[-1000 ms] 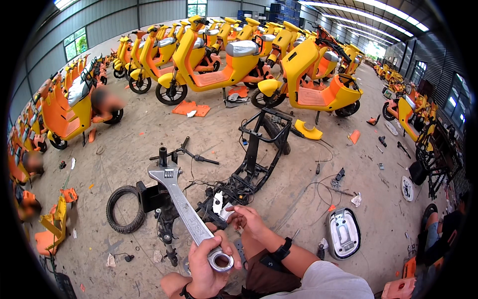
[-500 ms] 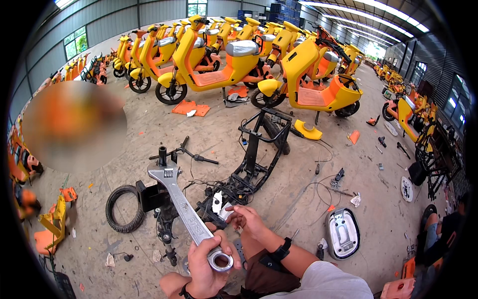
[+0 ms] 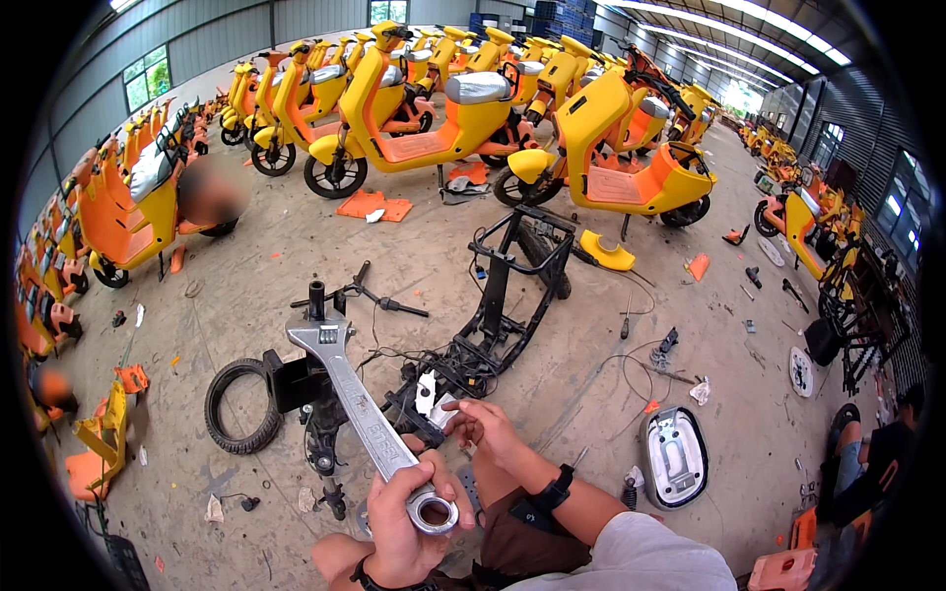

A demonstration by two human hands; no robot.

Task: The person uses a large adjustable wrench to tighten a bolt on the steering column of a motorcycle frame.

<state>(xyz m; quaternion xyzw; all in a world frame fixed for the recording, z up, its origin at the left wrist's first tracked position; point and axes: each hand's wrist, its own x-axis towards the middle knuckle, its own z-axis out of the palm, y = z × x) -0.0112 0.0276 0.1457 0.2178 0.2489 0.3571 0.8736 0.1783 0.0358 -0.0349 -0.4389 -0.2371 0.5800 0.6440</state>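
Observation:
My left hand (image 3: 406, 512) is closed round the ringed end of a big silver adjustable wrench (image 3: 363, 406). The wrench slants up and away to the left, and its jaw lies at a dark upright tube (image 3: 316, 298) on a black front fork assembly (image 3: 323, 448); I cannot tell whether the jaw grips the tube. My right hand (image 3: 485, 431) hovers to the right of the handle with loosely bent fingers apart, and no held thing shows in it. Just beyond its fingertips is a stripped black scooter frame (image 3: 493, 325) with loose cables and a white piece (image 3: 426, 392).
A loose tyre (image 3: 219, 419) lies left of the fork, and black handlebars (image 3: 367, 295) lie beyond. Rows of yellow scooters (image 3: 424, 123) fill the back. At right are a grey-white seat base (image 3: 678, 458), scattered tools and a seated person (image 3: 877, 463).
The view has shifted slightly. At the left, the blurred patch has shrunk and a yellow scooter now shows there. My hands and the wrench keep nearly the same pose.

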